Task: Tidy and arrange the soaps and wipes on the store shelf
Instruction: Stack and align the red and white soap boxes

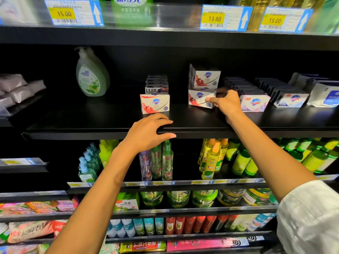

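On the black middle shelf (91, 125) a red-and-white soap box (155, 104) stands alone in front of a row of Lux soap boxes (156, 87). My left hand (150, 132) rests on the shelf's front edge just below that box, fingers loosely curved, holding nothing. To the right, my right hand (224, 102) grips the lower red-and-white soap box (198, 99) of a small stack; another such box (206, 77) stands above it. Further right lie a lilac soap box (255, 103), a white-blue soap box (291, 100) and white wipes packs (324, 94).
A green pump bottle (91, 74) stands at the shelf's left. Grey pouches (16, 88) lie at far left. Spray bottles (161, 160) and yellow-green bottles (238, 160) fill the shelf below. Price tags (223, 18) line the shelf above.
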Motion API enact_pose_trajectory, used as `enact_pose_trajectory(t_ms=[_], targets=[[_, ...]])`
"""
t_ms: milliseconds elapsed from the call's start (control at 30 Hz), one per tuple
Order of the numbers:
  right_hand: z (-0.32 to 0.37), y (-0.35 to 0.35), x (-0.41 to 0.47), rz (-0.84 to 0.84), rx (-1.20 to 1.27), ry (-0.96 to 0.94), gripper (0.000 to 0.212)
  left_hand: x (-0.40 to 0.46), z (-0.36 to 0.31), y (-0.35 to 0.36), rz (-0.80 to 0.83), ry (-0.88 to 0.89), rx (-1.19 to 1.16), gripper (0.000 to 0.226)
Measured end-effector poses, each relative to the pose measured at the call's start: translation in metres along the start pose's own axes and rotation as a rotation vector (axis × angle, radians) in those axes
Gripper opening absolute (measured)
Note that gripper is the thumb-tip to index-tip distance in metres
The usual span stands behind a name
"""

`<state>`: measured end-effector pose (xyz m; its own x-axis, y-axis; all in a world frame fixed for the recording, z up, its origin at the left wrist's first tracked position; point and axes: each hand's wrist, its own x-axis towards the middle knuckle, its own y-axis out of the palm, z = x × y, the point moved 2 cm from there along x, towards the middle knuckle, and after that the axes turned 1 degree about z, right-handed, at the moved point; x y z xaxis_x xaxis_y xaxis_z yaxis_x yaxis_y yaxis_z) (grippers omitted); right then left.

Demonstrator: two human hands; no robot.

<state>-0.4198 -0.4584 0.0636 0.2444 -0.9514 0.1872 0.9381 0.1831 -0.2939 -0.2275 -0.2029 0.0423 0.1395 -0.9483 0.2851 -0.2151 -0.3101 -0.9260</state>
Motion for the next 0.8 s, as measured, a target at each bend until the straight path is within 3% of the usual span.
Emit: enact_pose_trajectory(t_ms=[67, 267, 433, 533, 800], targets=[[0.004, -0.001, -0.013, 0.041, 0.167, 0.025, 0.059, 0.002, 0.0, 0.0, 0.002, -0.015, -0.079, 0.059], [0.013, -0.004, -0.052, 0.218, 0.506, 0.011, 0.021, 0.021, -0.02, -0.006, -0.117, -0.075, -0.483, 0.058], [0.014, -0.01, -0.065, 0.313, 0.524, -0.014, 0.035, 0.054, -0.042, -0.003, -0.161, -0.252, -1.04, 0.059], [0.013, -0.011, -0.067, 0.318, 0.503, -0.038, 0.032, 0.068, -0.047, 0.001, -0.103, -0.284, -1.314, 0.049], [0.013, -0.009, -0.07, 0.382, 0.456, -0.123, 0.035, 0.07, -0.04, 0.007, -0.055, -0.28, -1.532, 0.031]])
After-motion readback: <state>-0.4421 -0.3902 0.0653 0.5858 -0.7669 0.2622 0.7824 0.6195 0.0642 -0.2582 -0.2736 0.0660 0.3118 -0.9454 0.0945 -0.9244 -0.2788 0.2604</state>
